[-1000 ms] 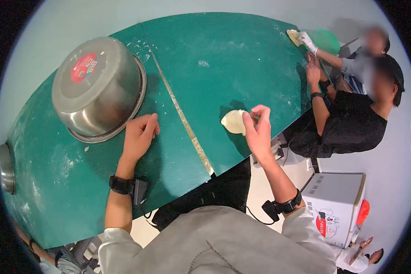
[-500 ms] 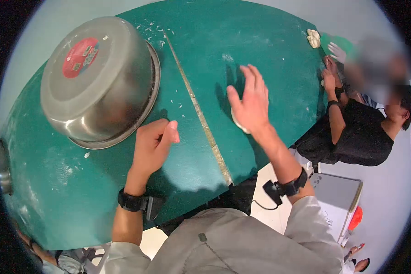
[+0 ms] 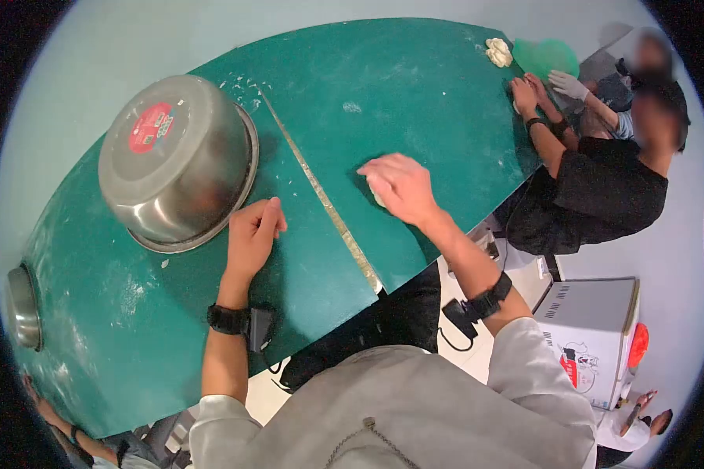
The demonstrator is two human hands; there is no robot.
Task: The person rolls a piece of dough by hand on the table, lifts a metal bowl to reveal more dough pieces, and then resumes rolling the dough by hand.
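Observation:
My right hand (image 3: 399,186) lies over a small piece of pale dough (image 3: 378,195) on the green table, with its fingers bent down around it. Most of the dough is hidden beneath the palm, and a bit shows at the near edge. My left hand (image 3: 253,234) makes a loose fist with the thumb on top, near the rim of a large upturned steel basin (image 3: 203,187). I see nothing in that fist. Between my hands, a narrow pale seam strip (image 3: 321,195) runs across the table.
Flour smears and dough crumbs mark the green table (image 3: 414,94). A lump of dough (image 3: 498,52) rests at the far right edge by a green sheet (image 3: 546,59), where other people's hands are. At far left stands a smaller steel bowl (image 3: 25,309). A white box (image 3: 590,313) is at lower right.
My right hand has gone from flat, outstretched fingers to fingers curled over the dough. My left hand stays a fist. The view has shifted, and a co-worker's gloved hand shows more fully.

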